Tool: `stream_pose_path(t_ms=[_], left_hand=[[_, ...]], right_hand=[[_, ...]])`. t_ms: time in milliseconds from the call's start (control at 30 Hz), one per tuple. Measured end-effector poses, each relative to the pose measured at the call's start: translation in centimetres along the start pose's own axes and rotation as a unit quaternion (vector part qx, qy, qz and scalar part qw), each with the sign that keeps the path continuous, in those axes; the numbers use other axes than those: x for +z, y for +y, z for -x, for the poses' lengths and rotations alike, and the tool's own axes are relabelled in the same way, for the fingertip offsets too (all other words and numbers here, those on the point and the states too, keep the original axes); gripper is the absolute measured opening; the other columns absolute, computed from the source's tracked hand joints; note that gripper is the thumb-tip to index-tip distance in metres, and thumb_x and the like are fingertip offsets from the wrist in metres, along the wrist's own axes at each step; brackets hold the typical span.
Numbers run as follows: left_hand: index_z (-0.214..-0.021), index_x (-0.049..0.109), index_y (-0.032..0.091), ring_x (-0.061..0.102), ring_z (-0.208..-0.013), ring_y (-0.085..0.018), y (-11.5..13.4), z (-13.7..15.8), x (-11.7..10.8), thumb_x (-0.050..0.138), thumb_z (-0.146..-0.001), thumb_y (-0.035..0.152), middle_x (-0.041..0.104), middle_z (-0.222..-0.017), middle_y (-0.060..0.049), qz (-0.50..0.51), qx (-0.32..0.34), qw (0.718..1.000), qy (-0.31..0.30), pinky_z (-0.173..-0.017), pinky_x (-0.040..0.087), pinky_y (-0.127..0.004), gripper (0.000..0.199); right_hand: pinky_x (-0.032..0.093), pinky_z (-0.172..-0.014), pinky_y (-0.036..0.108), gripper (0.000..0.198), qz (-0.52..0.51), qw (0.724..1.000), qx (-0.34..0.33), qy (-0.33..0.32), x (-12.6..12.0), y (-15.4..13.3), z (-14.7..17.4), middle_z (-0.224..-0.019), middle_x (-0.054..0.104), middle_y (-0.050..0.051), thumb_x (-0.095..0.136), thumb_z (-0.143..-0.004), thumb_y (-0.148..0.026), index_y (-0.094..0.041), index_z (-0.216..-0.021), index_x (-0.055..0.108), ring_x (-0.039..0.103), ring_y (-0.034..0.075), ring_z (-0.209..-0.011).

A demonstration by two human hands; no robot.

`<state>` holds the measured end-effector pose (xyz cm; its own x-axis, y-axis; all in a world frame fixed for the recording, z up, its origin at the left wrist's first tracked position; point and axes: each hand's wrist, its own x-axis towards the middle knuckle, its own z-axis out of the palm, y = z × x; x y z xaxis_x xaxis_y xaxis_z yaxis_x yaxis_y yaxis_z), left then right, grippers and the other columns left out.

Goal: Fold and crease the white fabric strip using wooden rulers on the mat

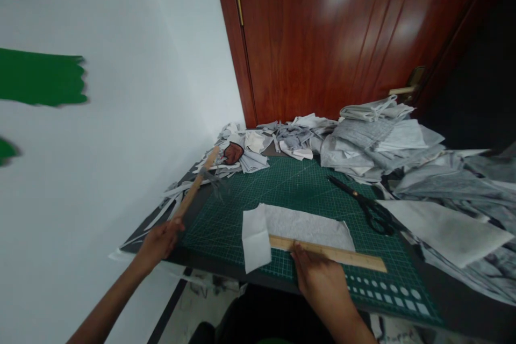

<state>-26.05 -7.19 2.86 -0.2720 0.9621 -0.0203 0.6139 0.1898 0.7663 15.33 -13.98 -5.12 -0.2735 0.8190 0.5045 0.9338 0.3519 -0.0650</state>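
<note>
At the left of the table, my left hand [162,237] is wrapped round the near end of a long wooden stick [193,189]. Wispy grey strips [216,181] hang from the stick's upper part, slightly blurred. My right hand [321,279] grips the edge of a wooden ruler [342,253] near the front of the green cutting mat [296,177]. Under and behind the ruler lies a pale grey piece of cloth [308,224]. Its white left part [256,242] covers the ruler's left end and reaches towards the table's front edge.
Black-handled scissors [365,205] lie on the mat's right side. Stacked grey cloth [374,137] and a loose pale piece [447,228] occupy the right. Scraps [298,134] and a brown patch [233,153] lie along the back. A wall [133,91] borders the left, a wooden door [322,37] the back.
</note>
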Motion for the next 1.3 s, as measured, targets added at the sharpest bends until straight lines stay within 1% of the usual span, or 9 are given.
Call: stream_pose_path(t_ms=[133, 267, 333, 500, 600, 767, 900, 1100, 1300], left_hand=[[-0.070, 0.042, 0.025, 0.032, -0.037, -0.009, 4.1, -1.5, 2.4, 0.058, -0.077, 0.080, 0.037, -0.049, 0.010, 0.124, 0.066, 0.990, 0.013, -0.037, 0.027, -0.021, 0.058], [-0.065, 0.043, 0.024, 0.050, -0.049, -0.015, 5.8, -0.4, 6.7, 0.045, -0.087, 0.079, 0.044, -0.053, 0.004, 0.104, 0.168, 0.976, -0.093, -0.047, 0.044, -0.027, 0.059], [-0.067, 0.051, 0.022, 0.059, -0.064, -0.017, 5.9, 0.5, 9.0, 0.052, -0.086, 0.073, 0.059, -0.067, -0.002, 0.085, 0.189, 0.973, -0.101, -0.061, 0.050, -0.030, 0.055], [-0.066, 0.050, 0.022, 0.049, -0.058, -0.016, 6.0, 1.4, 12.8, 0.044, -0.098, 0.054, 0.052, -0.062, 0.001, -0.056, 0.266, 0.958, -0.088, -0.057, 0.038, -0.029, 0.046], [-0.070, 0.052, 0.022, 0.055, -0.070, -0.019, 6.9, 1.0, 13.9, 0.044, -0.099, 0.047, 0.057, -0.072, -0.002, -0.063, 0.296, 0.950, -0.074, -0.067, 0.044, -0.032, 0.039], [-0.081, 0.061, 0.020, 0.058, -0.092, -0.024, 10.1, 0.3, 15.6, 0.044, -0.103, 0.033, 0.063, -0.089, -0.006, -0.152, 0.416, 0.896, -0.024, -0.089, 0.050, -0.041, 0.031], [-0.089, 0.066, 0.018, 0.056, -0.116, -0.027, 12.6, 0.4, 17.8, 0.051, -0.098, 0.018, 0.065, -0.117, -0.011, -0.214, 0.462, 0.860, -0.004, -0.103, 0.048, -0.044, 0.018], [-0.099, 0.070, 0.021, 0.057, -0.128, -0.026, 13.7, 1.4, 20.6, 0.059, -0.095, 0.017, 0.070, -0.118, -0.007, -0.226, 0.499, 0.826, -0.131, -0.108, 0.046, -0.044, 0.013], [-0.117, 0.072, 0.024, 0.057, -0.135, -0.027, 13.5, 0.9, 20.5, 0.076, -0.087, 0.032, 0.070, -0.133, -0.006, -0.180, 0.504, 0.813, -0.229, -0.118, 0.041, -0.043, 0.032]], right_hand=[[0.043, -0.052, 0.027, 0.023, 0.000, 1.000, 0.004, -0.001, 0.0, 0.0, 0.0, -0.075, 0.078, 0.006, 0.068, -0.093, -0.013, -0.012, -0.115, 0.074, 0.073, 0.020, -0.058], [0.045, -0.054, 0.028, 0.023, -0.005, 1.000, 0.005, -0.004, -0.1, 0.0, 0.0, -0.077, 0.079, 0.006, 0.067, -0.094, -0.013, -0.013, -0.115, 0.074, 0.074, 0.020, -0.060], [0.046, -0.055, 0.028, 0.022, -0.008, 1.000, 0.007, -0.001, -0.1, 0.0, -0.1, -0.076, 0.079, 0.006, 0.067, -0.094, -0.014, -0.013, -0.115, 0.074, 0.074, 0.020, -0.061], [0.045, -0.054, 0.027, 0.022, -0.013, 1.000, 0.016, -0.013, -0.3, 0.0, -0.1, -0.077, 0.079, 0.006, 0.064, -0.096, -0.015, -0.013, -0.116, 0.074, 0.074, 0.019, -0.061], [0.045, -0.054, 0.027, 0.022, -0.018, 1.000, 0.013, -0.016, -0.5, -0.1, -0.3, -0.075, 0.079, 0.005, 0.065, -0.095, -0.014, -0.013, -0.115, 0.075, 0.073, 0.020, -0.060], [0.046, -0.051, 0.028, 0.024, -0.012, 1.000, 0.012, -0.021, -0.6, -0.1, -0.6, -0.075, 0.079, 0.006, 0.067, -0.093, -0.016, -0.012, -0.116, 0.075, 0.073, 0.021, -0.058], [0.046, -0.051, 0.027, 0.026, -0.018, 0.999, 0.020, -0.035, -0.8, -0.2, -0.7, -0.074, 0.078, 0.006, 0.066, -0.094, -0.016, -0.013, -0.118, 0.075, 0.074, 0.020, -0.060], [0.047, -0.054, 0.027, 0.025, -0.044, 0.996, 0.046, -0.058, -1.1, -0.1, -1.0, -0.080, 0.081, 0.007, 0.062, -0.097, -0.019, -0.015, -0.119, 0.075, 0.075, 0.021, -0.063], [0.045, -0.056, 0.026, 0.017, -0.071, 0.992, 0.079, -0.074, -1.5, -0.2, -1.4, -0.081, 0.081, 0.005, 0.061, -0.098, -0.021, -0.021, -0.107, 0.076, 0.076, 0.021, -0.066]])
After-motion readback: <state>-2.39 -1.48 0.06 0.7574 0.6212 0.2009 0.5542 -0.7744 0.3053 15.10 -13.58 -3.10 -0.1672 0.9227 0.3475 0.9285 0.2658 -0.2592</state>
